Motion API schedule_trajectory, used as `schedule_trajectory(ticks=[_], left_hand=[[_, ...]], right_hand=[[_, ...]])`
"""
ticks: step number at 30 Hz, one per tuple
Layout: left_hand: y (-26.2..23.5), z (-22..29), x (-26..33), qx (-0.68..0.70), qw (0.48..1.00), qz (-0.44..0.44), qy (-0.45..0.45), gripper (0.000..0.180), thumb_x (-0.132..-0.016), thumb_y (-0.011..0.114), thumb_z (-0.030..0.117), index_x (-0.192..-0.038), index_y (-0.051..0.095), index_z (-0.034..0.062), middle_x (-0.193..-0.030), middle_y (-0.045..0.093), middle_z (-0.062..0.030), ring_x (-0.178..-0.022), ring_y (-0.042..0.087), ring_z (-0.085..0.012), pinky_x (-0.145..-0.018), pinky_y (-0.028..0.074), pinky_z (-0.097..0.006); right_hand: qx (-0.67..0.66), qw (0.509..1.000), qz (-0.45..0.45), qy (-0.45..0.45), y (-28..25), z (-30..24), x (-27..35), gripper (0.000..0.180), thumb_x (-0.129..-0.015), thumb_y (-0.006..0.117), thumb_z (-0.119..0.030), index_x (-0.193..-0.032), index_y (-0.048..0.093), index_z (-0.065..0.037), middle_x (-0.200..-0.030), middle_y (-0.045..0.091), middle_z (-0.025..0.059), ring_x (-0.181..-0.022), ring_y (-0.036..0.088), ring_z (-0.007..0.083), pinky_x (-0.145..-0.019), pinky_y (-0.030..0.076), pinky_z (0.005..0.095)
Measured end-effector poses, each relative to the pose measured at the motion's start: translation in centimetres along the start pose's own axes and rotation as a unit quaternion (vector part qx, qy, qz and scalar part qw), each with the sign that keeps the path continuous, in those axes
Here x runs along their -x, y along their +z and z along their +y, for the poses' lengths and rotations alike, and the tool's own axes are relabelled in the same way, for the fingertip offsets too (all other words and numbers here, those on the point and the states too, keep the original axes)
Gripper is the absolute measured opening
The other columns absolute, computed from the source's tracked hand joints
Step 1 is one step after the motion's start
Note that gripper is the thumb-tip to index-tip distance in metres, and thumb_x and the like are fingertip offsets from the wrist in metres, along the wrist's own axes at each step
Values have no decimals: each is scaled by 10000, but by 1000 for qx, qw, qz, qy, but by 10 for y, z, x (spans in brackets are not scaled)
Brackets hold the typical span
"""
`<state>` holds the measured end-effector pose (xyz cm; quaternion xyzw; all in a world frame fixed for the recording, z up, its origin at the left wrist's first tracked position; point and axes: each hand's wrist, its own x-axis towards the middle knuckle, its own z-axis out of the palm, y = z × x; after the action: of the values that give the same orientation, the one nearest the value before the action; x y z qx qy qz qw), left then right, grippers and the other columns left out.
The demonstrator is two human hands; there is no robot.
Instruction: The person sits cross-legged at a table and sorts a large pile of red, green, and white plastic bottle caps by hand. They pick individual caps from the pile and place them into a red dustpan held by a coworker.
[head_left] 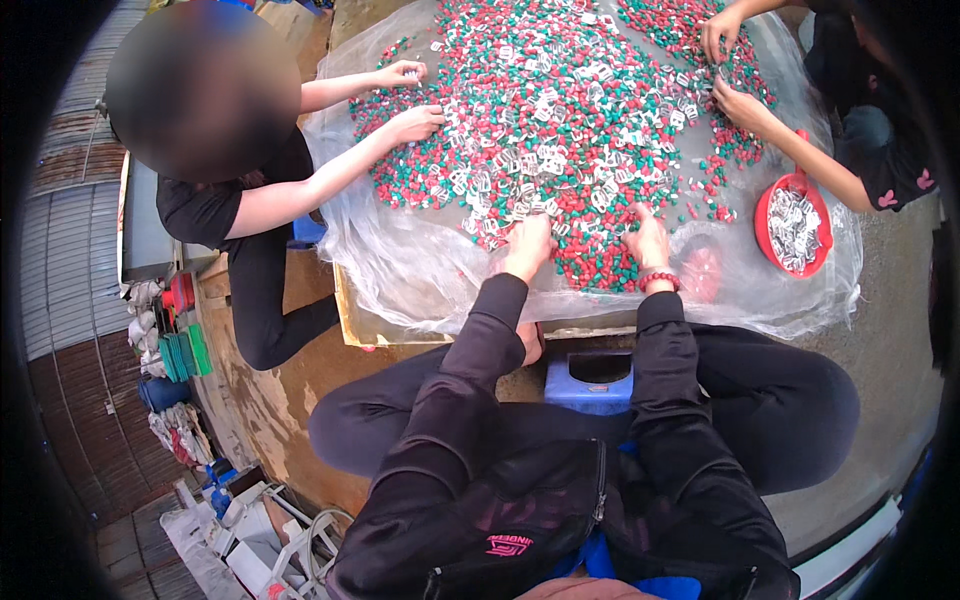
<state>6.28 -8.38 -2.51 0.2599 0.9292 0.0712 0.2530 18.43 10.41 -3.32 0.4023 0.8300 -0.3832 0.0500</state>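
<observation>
A pile of small red and green plastic pieces [596, 262] is spread over the table, mixed with white buckle-like pieces [545, 160]. At the pile's near edge, my left hand [528, 246] is closed with curled fingers; what lies in them, if anything, is hidden. To its right, my right hand [648, 240], with a red bead bracelet at the wrist, reaches into the pieces. Its thumb and forefinger look apart, and no held piece shows. Red and green pieces lie between my two hands.
Clear plastic sheeting [400, 285] covers the table. A red basket [822, 255] of white pieces stands at the right. One person's hands [415, 122] work at the left, another's [738, 100] at the far right. A blue stool [588, 397] stands below the near edge.
</observation>
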Motion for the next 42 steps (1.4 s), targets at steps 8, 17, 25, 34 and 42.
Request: schedule_trajectory(ticks=[8,17,25,34,42], left_hand=[[-11,-4,-21,387,919,-41,62,364,-738,771,313,-788,590,1,-701,630,-167,-653,633,-321,-623,494,-407],[-44,16,-34,514,842,-162,39,269,-882,650,336,-805,602,83,-740,591,10,-633,510,-58,-519,362,-235],[-48,50,-53,699,690,-186,43,222,-843,668,168,-1025,588,69,-813,619,-9,-607,552,-83,-463,371,-203],[-12,71,-67,-12,964,146,221,186,-756,707,182,-911,652,96,-908,579,-118,-829,614,-321,-702,495,-438],[-61,71,-24,491,862,9,123,177,-856,664,113,-1002,651,15,-707,617,-3,-609,579,-62,-530,479,-204]], right_hand=[[-210,976,43,45,32,17,-2,215,-808,685,-245,-973,704,-107,-815,681,142,-784,652,232,-705,487,371],[-592,789,-119,117,-10,9,-10,223,-855,688,-281,-945,706,-78,-754,617,-31,-642,538,60,-572,470,223],[-774,615,-130,77,-31,9,-7,328,-915,612,-270,-1080,588,13,-781,585,31,-668,545,117,-573,464,246],[-792,591,-138,67,-27,21,-6,332,-919,605,-261,-1139,570,-15,-860,597,75,-706,587,163,-551,468,226],[-765,603,-226,20,-11,-27,8,350,-930,585,-187,-1183,533,49,-1075,615,136,-935,634,222,-834,555,335]])
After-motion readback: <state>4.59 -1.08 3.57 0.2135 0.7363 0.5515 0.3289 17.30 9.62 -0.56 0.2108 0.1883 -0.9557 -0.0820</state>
